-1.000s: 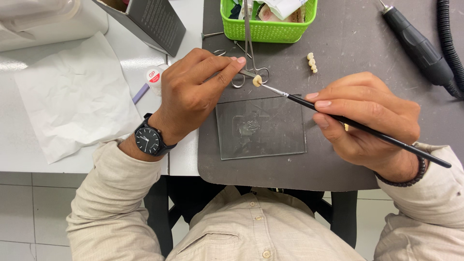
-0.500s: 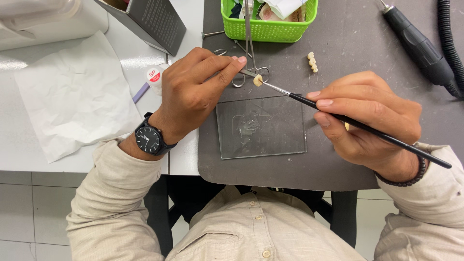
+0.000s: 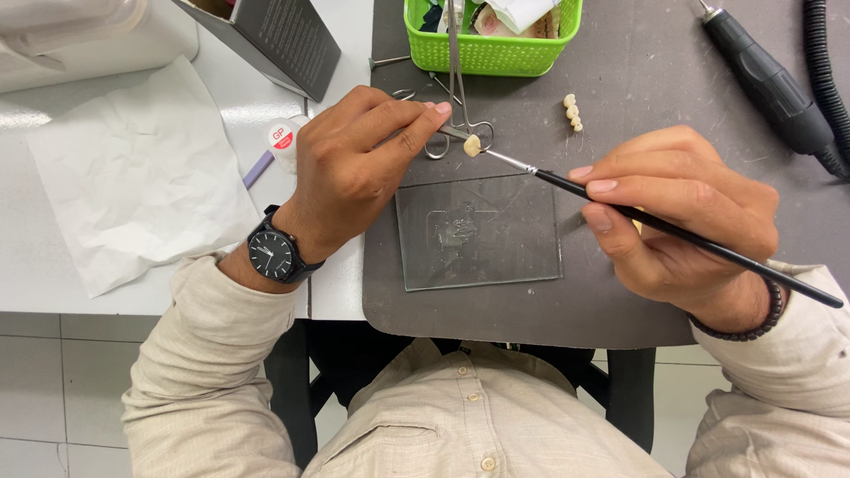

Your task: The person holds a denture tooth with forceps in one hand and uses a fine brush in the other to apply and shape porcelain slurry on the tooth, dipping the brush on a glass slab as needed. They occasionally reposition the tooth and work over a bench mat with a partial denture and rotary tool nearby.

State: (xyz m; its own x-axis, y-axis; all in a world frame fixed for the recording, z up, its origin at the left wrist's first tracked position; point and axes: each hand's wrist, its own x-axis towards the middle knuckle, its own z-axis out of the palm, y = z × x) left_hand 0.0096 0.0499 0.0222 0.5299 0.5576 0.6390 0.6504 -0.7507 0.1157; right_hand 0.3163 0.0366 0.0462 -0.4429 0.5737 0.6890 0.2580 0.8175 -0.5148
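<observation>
Near edge: glass slab (image 3: 478, 232) flat on the dark mat (image 3: 620, 292). Right hand (image 3: 682, 221), at 3 o'clock of the slab, fingers pinching a thin black brush (image 3: 673, 232). Its tip touches the small tooth crown (image 3: 473, 145) at the slab's 12 o'clock, gripped in metal forceps (image 3: 453, 133), which the left hand (image 3: 354, 168) pinches between thumb and fingers. Keep strokes light, wrists braced (my read). Farther: green basket (image 3: 487, 53) at 12, handpiece (image 3: 770, 80) at 2.

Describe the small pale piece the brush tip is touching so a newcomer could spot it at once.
Start at the dark grey mat and find the clear glass slab at its middle. Just above the slab's top edge, the left hand holds a metal tool whose tip carries a single cream tooth-shaped piece, met by the brush held by the right hand. Unlike the row of joined teeth lying loose nearby, it is single and held up.
</observation>
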